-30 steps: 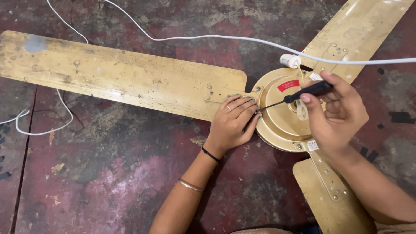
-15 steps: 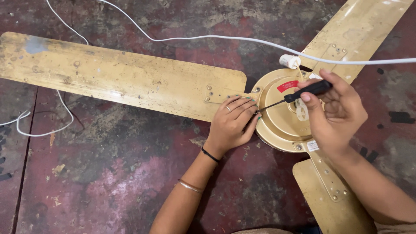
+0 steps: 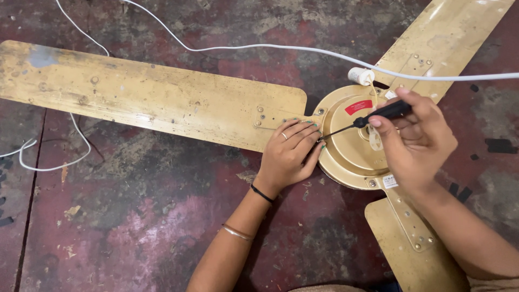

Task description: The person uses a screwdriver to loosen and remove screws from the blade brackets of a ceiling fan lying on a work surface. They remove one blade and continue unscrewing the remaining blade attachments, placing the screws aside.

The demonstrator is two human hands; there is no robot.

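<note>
Yellowed metal fills the view: a ceiling fan lies flat on a stained red floor, its round hub at centre right and three blades spreading from it. The long blade runs off to the left, a second to the upper right, a third down toward the lower right corner.

The right hand is clamped on a screwdriver — fingers wrapped round the black handle, thumb along its side. The thin shaft points left and slightly down, its tip at the hub's left rim, just beside the left fingertips.

The left hand rests on the joint where the long blade meets the hub, fingers together and pressed flat against the rim, holding nothing. It wears a ring, with a black band and a thin bangle on the wrist and forearm.

A white cable crosses the floor above the hub and runs out at the right edge; a small white connector sits at the hub's top edge. Another white wire loops on the floor at far left, partly under the long blade.
</note>
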